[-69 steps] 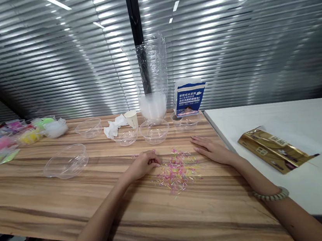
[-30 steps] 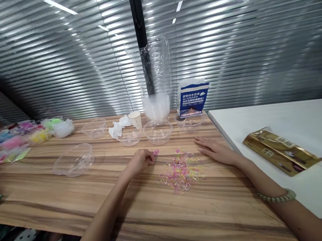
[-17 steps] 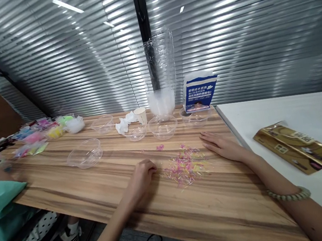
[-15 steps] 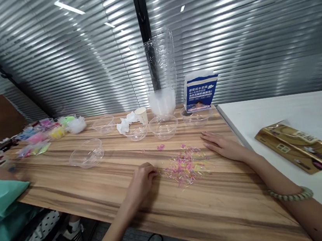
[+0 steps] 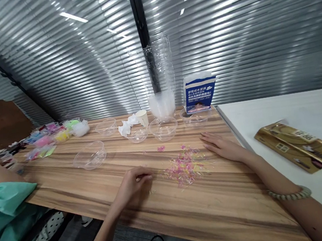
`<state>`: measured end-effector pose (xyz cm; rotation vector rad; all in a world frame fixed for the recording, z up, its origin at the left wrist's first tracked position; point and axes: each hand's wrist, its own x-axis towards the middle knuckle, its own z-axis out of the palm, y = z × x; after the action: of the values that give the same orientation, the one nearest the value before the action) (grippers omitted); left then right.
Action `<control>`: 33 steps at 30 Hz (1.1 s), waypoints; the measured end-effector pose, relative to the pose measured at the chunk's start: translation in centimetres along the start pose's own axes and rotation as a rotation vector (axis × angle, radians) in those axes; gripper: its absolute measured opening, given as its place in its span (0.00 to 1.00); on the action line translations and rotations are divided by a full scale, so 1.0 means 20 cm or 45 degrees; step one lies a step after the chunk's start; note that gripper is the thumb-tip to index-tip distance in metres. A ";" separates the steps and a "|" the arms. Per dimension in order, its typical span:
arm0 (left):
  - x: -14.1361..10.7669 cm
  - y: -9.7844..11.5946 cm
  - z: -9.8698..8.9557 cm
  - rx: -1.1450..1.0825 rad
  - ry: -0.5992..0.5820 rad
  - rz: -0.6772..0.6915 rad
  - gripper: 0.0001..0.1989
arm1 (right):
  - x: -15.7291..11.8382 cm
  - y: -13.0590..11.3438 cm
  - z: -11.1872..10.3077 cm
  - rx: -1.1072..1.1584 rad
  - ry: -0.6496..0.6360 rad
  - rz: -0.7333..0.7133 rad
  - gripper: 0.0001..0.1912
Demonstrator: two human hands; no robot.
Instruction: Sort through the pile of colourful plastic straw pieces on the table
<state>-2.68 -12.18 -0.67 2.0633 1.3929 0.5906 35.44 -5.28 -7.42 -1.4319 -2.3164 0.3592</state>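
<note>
A loose pile of small tube-shaped beads (image 5: 186,166), pink, yellow and clear, lies spread on the wood-grain table (image 5: 218,207). Left of the pile, my left hand (image 5: 132,184) hovers low or rests on the tabletop, thumb and fingertips drawn together in a pinch. Whatever is between those fingertips is too small to make out. A few clear bits (image 5: 152,192) lie just below them. My right hand (image 5: 221,146) rests flat, palm down, to the right of the pile, fingers stretched out and holding nothing. A small pink cluster (image 5: 161,148) sits behind the pile.
Clear plastic bowls (image 5: 163,130) stand behind the beads, with a paper cup (image 5: 142,118), crumpled tissue (image 5: 125,128) and a blue bag (image 5: 200,92). Another clear bowl (image 5: 90,156) is left. Coloured packets (image 5: 43,141) lie near a person's green sleeve (image 5: 6,202). A gold package (image 5: 301,144) lies right.
My left hand has shifted slightly left, away from the pile, and its fingers now point more to the right. My right hand stays put. The view has turned slightly left.
</note>
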 end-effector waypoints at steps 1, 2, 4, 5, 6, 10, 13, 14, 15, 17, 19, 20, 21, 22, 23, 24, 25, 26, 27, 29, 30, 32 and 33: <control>0.03 0.01 0.01 0.034 0.013 0.035 0.07 | 0.00 0.00 0.00 -0.009 -0.005 -0.001 0.30; 0.05 0.02 0.02 0.072 0.018 0.065 0.07 | 0.00 0.00 0.00 -0.019 -0.011 -0.005 0.30; 0.10 0.03 0.05 0.145 0.020 0.110 0.06 | 0.00 -0.01 0.00 -0.033 -0.017 -0.015 0.30; 0.12 0.04 0.06 0.175 0.021 0.125 0.05 | 0.00 -0.01 0.00 -0.039 -0.019 -0.019 0.30; 0.14 0.05 0.07 0.197 0.023 0.133 0.05 | 0.00 -0.01 0.00 -0.044 -0.021 -0.022 0.30; 0.16 0.05 0.08 0.246 0.028 0.141 0.05 | 0.01 -0.01 0.00 -0.049 -0.011 -0.020 0.29; 0.16 0.03 0.08 0.266 0.018 0.157 0.05 | 0.01 0.00 0.00 -0.054 -0.001 -0.021 0.29; 0.15 0.03 0.08 0.268 0.014 0.159 0.05 | 0.01 0.00 0.01 -0.060 0.002 -0.025 0.29; 0.15 0.02 0.08 0.263 0.010 0.160 0.05 | 0.01 0.00 0.01 -0.066 0.004 -0.030 0.29; 0.14 0.02 0.07 0.227 -0.006 0.163 0.05 | 0.01 0.01 0.01 -0.074 0.010 -0.036 0.29; 0.12 0.01 0.08 0.179 -0.018 0.168 0.06 | 0.01 0.01 0.02 -0.074 0.015 -0.039 0.29; 0.12 0.01 0.08 0.161 -0.022 0.173 0.06 | 0.01 0.01 0.02 -0.072 0.014 -0.039 0.29; 0.12 0.01 0.08 0.150 -0.023 0.178 0.06 | 0.01 0.01 0.01 -0.069 0.012 -0.038 0.28; 0.11 0.01 0.08 0.143 -0.022 0.181 0.06 | 0.01 0.01 0.01 -0.065 0.010 -0.035 0.29; 0.11 0.01 0.08 0.136 -0.020 0.183 0.06 | 0.01 0.00 0.01 -0.063 0.007 -0.032 0.29; 0.11 0.01 0.09 0.128 -0.016 0.182 0.06 | 0.01 0.00 0.01 -0.061 0.005 -0.028 0.29; 0.11 0.01 0.09 0.121 -0.010 0.178 0.06 | 0.00 0.00 0.00 -0.060 0.004 -0.025 0.29; 0.11 0.01 0.09 0.112 0.002 0.171 0.06 | 0.00 -0.01 0.00 -0.058 0.004 -0.022 0.30; 0.11 0.00 0.09 0.103 0.017 0.163 0.06 | 0.00 -0.01 0.00 -0.056 0.002 -0.019 0.30; 0.11 0.00 0.08 0.087 0.047 0.150 0.06 | 0.00 -0.01 0.00 -0.051 0.002 -0.016 0.30; 0.10 -0.01 0.08 0.080 0.056 0.147 0.06 | 0.00 -0.02 0.00 -0.049 0.001 -0.017 0.29; 0.10 -0.01 0.08 0.076 0.066 0.146 0.05 | 0.00 -0.02 -0.01 -0.045 -0.007 -0.017 0.29; 0.10 -0.01 0.08 0.079 0.067 0.149 0.05 | 0.00 -0.02 -0.01 -0.045 -0.014 -0.015 0.30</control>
<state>-1.15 -10.60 -1.95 2.2050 1.3417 0.6628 35.22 -5.51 -7.08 -1.4353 -2.3499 0.3253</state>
